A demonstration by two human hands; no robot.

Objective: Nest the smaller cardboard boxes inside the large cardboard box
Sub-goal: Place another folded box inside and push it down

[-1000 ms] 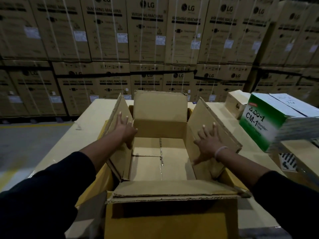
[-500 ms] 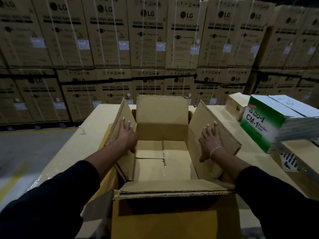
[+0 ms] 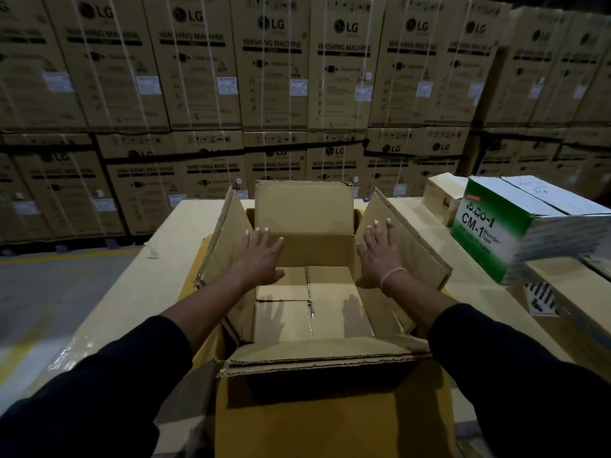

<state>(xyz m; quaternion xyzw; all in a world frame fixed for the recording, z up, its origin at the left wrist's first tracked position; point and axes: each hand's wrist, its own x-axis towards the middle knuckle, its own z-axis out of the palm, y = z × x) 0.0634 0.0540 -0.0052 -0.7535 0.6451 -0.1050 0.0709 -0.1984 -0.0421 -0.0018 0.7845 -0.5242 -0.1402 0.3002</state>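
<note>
- Since the earlier frames both hands have come off the side flaps and moved inward and toward the far end; the side flaps now stand more upright.
- Left: a grey floor with a yellow line runs beside the tabletop, which is pale and carries the work.
- Left hand: fingers straight and spread, holding nothing, palm down over the far left part of the box opening, just beside the left flap. Contact with the cardboard cannot be confirmed.
- Centre: the large cardboard box sits on the tabletop, open at the top, all four flaps raised or folded outward. The far flap stands upright; the near flap lies folded toward the viewer. The box floor shows two hand shadows.
- Right hand: fingers straight and spread, gripping nothing, near the inner face of the right flap; a pale band circles the wrist.
- Right: a small plain cardboard box and a green-and-white carton marked "CM-1 Wonder Tape" sit on the tabletop, apart from the large box.
- Far: a wall of stacked washing-machine cartons.
</note>
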